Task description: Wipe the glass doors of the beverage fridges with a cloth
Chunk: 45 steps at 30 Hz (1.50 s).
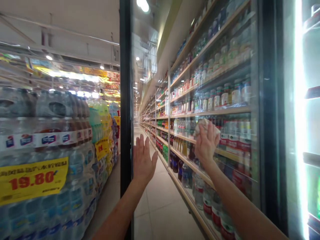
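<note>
A glass door (155, 186) in a dark frame stands swung out in front of me. My left hand (144, 158) lies flat on the glass close to the frame's left upright, fingers stretched out. Farther right, my right hand (207, 145) presses a crumpled pale cloth (202, 126) against the pane. The fingers cover part of the cloth. Shelves of bottles (225, 95) show in the glass behind both hands.
On the left stand stacked packs of bottled drinks (45, 140) with a yellow price sign (35, 180). The dark door frame (126, 100) rises between them and the glass. At the far right is a lit cooler with a bright light strip (298, 116).
</note>
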Tool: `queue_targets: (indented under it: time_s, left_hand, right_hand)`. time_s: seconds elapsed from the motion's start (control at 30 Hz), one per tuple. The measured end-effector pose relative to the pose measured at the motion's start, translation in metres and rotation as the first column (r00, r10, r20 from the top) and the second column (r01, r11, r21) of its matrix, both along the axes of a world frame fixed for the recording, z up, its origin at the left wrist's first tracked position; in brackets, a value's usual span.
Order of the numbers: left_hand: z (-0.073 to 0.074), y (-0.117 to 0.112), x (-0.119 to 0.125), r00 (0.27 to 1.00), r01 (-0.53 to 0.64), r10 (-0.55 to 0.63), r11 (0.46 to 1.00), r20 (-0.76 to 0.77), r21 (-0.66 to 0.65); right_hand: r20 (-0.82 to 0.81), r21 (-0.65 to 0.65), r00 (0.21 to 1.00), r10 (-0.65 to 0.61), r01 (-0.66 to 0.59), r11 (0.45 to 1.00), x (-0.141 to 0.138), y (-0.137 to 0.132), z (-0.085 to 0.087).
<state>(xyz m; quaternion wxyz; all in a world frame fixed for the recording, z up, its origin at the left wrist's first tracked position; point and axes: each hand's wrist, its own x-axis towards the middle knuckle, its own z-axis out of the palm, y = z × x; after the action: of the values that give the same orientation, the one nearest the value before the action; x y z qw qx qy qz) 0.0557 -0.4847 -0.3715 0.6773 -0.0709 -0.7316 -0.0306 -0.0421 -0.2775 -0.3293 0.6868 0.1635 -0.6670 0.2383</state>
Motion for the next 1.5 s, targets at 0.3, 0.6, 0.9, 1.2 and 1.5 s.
queue_targets:
  time_s: [0.3,0.6,0.9,1.2,1.5]
  left_hand:
    - [-0.006,0.01,-0.013,0.978,-0.191,0.187,0.981,0.09,0.04]
    - [0.005,0.032,-0.017,0.992,-0.12,0.12,0.993,0.047,0.002]
    - [0.019,0.048,-0.027,0.991,-0.11,0.111,0.994,0.074,-0.022]
    - [0.017,0.05,-0.028,0.983,-0.169,0.17,0.985,0.071,-0.021]
    - [0.015,0.049,-0.031,0.987,-0.148,0.148,0.989,0.069,0.002]
  right_hand:
    - [-0.048,0.466,0.996,0.072,-0.042,0.884,0.008,-0.003,-0.05]
    - [0.033,-0.153,0.998,-0.059,0.064,0.986,-0.017,0.064,-0.029]
    - [0.133,-0.328,0.988,-0.08,0.12,0.937,-0.032,0.105,-0.024]
    - [-0.004,0.26,0.997,-0.071,0.069,0.963,-0.02,0.086,-0.033]
    - [-0.021,0.179,0.994,-0.108,0.11,0.978,-0.02,0.085,-0.054]
